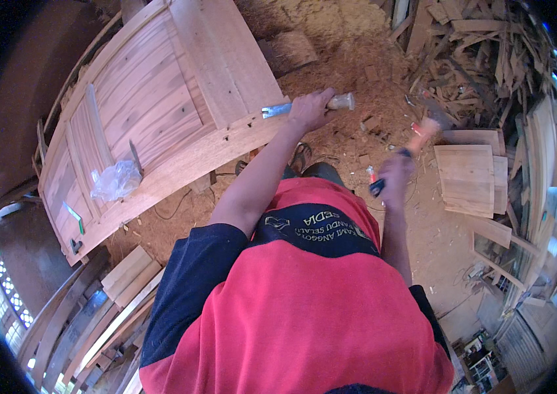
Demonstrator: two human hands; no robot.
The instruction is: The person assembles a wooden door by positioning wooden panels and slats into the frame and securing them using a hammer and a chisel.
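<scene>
My left hand (311, 111) is closed around a chisel. Its metal blade (276, 110) lies at the near right corner of a large panelled wooden door (226, 146), and its pale handle end (343, 102) sticks out to the right. My right hand (394, 177), apart from the door, grips a hammer (423, 134) with a black grip and an orange shaft; motion smears it, so its head is unclear. Small dark holes or marks show in the door's edge rail near the chisel.
On the door lie a clear plastic bag (117, 182), a thin pointed tool (135, 156) and a green-and-silver square (74, 218). Scrap wood (482, 59) is piled at far right, above flat boards (465, 177). Planks (130, 272) lie at lower left. Sawdust covers the floor.
</scene>
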